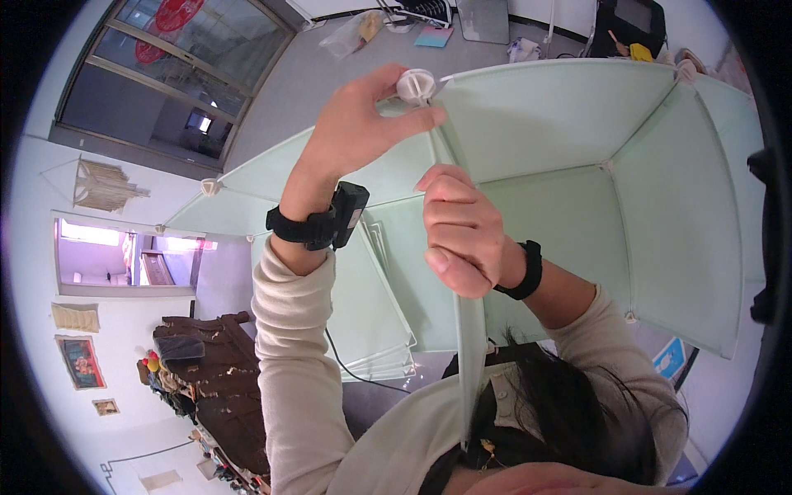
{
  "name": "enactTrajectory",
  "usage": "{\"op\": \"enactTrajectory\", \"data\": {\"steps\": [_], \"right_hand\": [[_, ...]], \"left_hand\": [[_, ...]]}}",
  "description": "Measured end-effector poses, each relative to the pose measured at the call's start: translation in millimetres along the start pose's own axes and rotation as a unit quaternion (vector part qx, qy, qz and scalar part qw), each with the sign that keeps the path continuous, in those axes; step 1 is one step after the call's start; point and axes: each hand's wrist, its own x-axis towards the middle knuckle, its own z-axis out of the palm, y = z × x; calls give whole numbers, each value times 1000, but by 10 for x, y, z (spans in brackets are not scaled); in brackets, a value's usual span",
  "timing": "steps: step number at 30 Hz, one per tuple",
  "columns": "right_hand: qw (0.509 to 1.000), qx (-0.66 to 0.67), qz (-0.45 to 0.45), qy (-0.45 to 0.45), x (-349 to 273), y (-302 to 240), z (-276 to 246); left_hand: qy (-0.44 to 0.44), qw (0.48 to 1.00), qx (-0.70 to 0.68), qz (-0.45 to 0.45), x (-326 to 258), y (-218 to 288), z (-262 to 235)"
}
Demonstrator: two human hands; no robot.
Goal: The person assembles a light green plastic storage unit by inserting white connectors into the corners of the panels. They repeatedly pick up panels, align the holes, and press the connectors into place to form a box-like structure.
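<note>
A white round plastic connector (417, 86) sits at the top corner where pale green panels meet. My left hand (351, 124) is closed around it, thumb on the near side and fingers behind. Below and to the right, my right hand (464, 235) is wrapped round the edge of an upright pale green panel (470, 346), which I see nearly edge-on. This panel runs from the connector down toward my chest. Other pale green panels (561, 115) form open box-like compartments on both sides, joined by white connectors (686, 73) at the corners.
Several loose wire-framed panels (371, 305) lean inside the left compartment. A clear plastic bag (351, 35) and a black chair (627, 29) are on the far side. A brown covered piece of furniture (206, 371) stands at left, below a window (124, 256).
</note>
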Motion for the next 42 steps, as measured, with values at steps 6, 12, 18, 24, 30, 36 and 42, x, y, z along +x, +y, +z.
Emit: {"op": "enactTrajectory", "data": {"steps": [6,12,18,24,30,36,42], "right_hand": [[1000,5,-7,-2,5,8,0],[997,-28,-7,-75,9,57,-55],[983,-55,129,-118,-108,-933,-364],[964,-118,85,-221,-772,-2078,-145],[965,-243,4,101,-1112,-1924,350],[897,-432,55,72,-937,-2053,411],[872,-473,83,98,-869,-2357,931]], "left_hand": [[22,996,81,25,-19,-64,16],[-11,995,97,-3,82,-200,-11],[100,981,111,123,-30,-89,65],[175,945,144,235,-933,-122,-30],[119,982,41,144,-2610,-664,-435],[75,987,-86,-114,-4330,-1589,-829],[113,937,-49,-327,-5715,-2278,-709]]}}
